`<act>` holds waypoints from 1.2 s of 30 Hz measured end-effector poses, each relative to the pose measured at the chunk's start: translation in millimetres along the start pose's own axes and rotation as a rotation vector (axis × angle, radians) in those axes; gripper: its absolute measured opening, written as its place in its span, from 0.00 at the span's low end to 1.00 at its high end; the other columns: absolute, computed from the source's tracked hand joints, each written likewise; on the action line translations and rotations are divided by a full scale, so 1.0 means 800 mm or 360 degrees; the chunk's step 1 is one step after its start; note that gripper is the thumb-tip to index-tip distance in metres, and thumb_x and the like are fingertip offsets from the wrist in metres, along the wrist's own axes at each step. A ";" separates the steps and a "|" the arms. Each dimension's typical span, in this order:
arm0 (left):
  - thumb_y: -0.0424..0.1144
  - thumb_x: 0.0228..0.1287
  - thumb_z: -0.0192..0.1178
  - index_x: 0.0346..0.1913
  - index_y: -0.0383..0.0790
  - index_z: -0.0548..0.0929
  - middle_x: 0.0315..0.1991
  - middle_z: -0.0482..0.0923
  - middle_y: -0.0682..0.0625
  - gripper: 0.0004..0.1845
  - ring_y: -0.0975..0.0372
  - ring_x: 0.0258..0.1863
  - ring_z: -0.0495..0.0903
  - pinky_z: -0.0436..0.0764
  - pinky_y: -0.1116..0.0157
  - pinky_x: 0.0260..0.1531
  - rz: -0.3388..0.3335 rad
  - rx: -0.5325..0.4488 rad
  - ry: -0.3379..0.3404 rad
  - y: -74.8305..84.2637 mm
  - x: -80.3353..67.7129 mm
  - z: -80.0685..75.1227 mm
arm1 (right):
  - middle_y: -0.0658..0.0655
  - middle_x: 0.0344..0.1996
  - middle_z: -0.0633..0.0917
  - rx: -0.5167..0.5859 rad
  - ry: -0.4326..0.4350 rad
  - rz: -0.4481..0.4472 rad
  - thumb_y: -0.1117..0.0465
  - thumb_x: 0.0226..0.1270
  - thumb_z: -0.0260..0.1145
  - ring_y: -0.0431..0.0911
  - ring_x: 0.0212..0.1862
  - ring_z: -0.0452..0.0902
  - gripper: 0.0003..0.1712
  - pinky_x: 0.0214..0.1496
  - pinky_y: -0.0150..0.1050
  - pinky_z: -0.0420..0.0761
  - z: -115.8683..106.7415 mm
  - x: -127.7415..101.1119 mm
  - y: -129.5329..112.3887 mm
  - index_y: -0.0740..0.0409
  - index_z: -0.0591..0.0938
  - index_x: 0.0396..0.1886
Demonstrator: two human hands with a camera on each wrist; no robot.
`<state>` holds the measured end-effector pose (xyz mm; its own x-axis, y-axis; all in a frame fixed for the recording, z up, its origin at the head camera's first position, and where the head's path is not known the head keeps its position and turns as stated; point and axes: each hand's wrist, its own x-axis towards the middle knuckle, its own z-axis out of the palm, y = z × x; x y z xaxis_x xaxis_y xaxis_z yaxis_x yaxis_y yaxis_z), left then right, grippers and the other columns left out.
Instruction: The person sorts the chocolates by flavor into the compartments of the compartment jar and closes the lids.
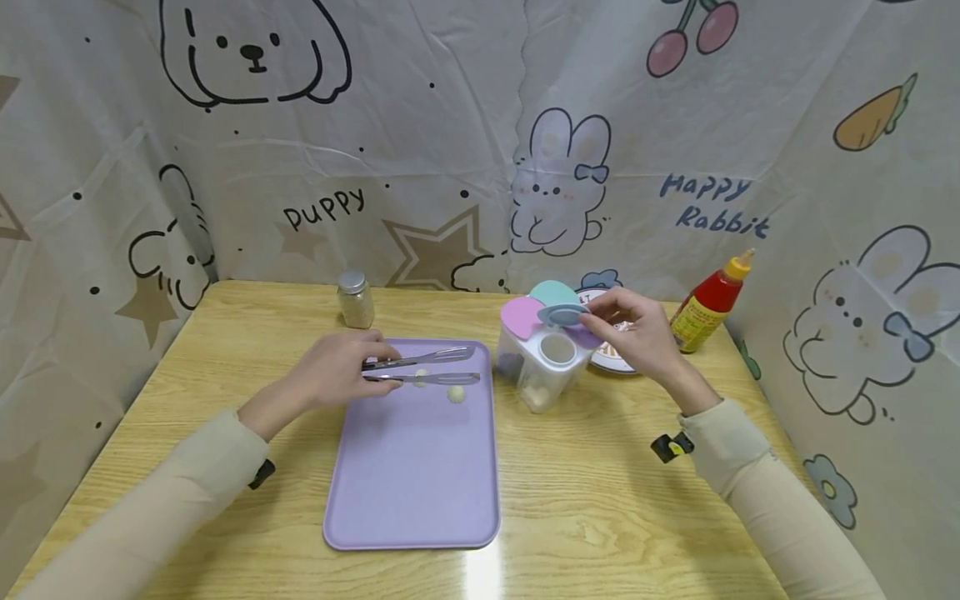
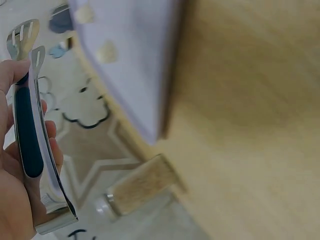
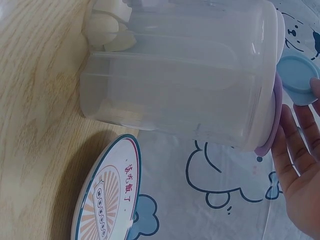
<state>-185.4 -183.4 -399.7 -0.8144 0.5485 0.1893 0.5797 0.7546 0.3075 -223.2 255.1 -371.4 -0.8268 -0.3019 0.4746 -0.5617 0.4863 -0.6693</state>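
Note:
My left hand (image 1: 341,371) grips metal tongs (image 1: 431,377) with dark handle pads over the far end of a lilac tray (image 1: 412,475). Two pale round pieces lie on the tray, one of them a small ball (image 1: 457,394), the other partly behind the tongs. With thumb and fingers, my right hand (image 1: 633,333) pinches the raised blue lid (image 1: 562,315) of a clear divided container (image 1: 551,379). Under that lid is a round opening (image 1: 558,348); the pink and teal lids are down. Pale chunks (image 3: 107,27) sit at the container's bottom in the right wrist view.
A glass jar (image 1: 356,300) with a grey cap stands behind the tray on the left. Behind the container rests a patterned plate (image 3: 110,195), partly covered by my right hand in the head view. A red sauce bottle (image 1: 708,304) with a yellow cap stands at the right by the cloth backdrop.

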 end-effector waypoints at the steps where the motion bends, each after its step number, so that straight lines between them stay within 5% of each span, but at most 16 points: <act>1: 0.48 0.59 0.77 0.46 0.47 0.91 0.36 0.83 0.55 0.15 0.67 0.28 0.71 0.71 0.67 0.29 -0.0005 -0.0003 -0.0017 -0.004 -0.002 0.004 | 0.46 0.38 0.87 -0.0003 0.0000 0.0001 0.72 0.65 0.74 0.32 0.37 0.81 0.07 0.42 0.24 0.82 0.000 0.000 0.000 0.63 0.87 0.42; 12: 0.49 0.58 0.78 0.44 0.48 0.92 0.32 0.79 0.59 0.14 0.69 0.28 0.70 0.70 0.70 0.28 0.0006 -0.0031 -0.0089 -0.020 -0.011 0.040 | 0.55 0.39 0.88 -0.0010 -0.0003 -0.0005 0.72 0.65 0.74 0.32 0.37 0.81 0.08 0.42 0.24 0.82 0.001 -0.001 0.001 0.64 0.87 0.43; 25: 0.47 0.61 0.76 0.46 0.47 0.92 0.34 0.82 0.57 0.13 0.68 0.28 0.71 0.70 0.70 0.28 -0.0058 -0.0079 -0.0157 -0.020 -0.015 0.048 | 0.60 0.39 0.88 -0.0007 -0.0008 -0.0020 0.72 0.65 0.74 0.32 0.37 0.81 0.08 0.41 0.25 0.82 0.001 -0.001 0.000 0.65 0.86 0.43; 36: 0.46 0.63 0.75 0.46 0.46 0.92 0.34 0.81 0.57 0.11 0.69 0.28 0.70 0.69 0.70 0.28 -0.0042 -0.0097 -0.0130 -0.020 -0.018 0.050 | 0.52 0.38 0.87 -0.0001 0.0000 -0.0019 0.73 0.64 0.74 0.32 0.37 0.81 0.08 0.41 0.25 0.82 0.001 -0.001 0.001 0.65 0.87 0.42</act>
<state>-181.9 -188.7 -444.9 -0.8233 0.5579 0.1046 0.5532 0.7474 0.3681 -222.8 255.3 -372.7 -0.8199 -0.3078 0.4826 -0.5717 0.4829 -0.6633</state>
